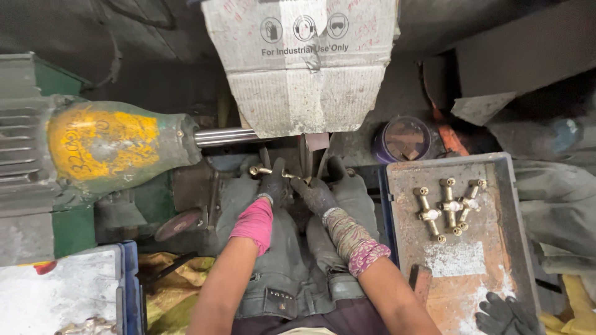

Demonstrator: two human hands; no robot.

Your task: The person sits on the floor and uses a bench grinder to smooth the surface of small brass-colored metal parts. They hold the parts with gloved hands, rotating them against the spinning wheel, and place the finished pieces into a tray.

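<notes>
- We see both hands in dark gloves, close together under the cardboard guard (303,68) of the machine.
- Our left hand (273,185) is closed in a pinch on a brass fitting (261,170), gripping it near one end.
- Our right hand (315,193) has its fingers curled together onto the other end of the same fitting, just beside the wheel (305,155) that shows below the guard.
- The fitting lies level between the two hands, above our knees and right at the wheel; we cannot tell whether it touches.
- To our right sits a rusty tray (490,273) with a blue rim; in its far half lie three more brass fittings (448,208), side by side and touching.
- A pale patch marks the tray's middle, and a spare glove (506,315) rests on its near corner.
- Beyond the tray stands a purple tub (405,139); its contents are too dim to tell.
- To our left a second tray (62,291) holds a brass piece (87,326) at the picture's lower edge.
- The green and yellow motor (102,146) drives a shaft (225,136) into the guard.
</notes>
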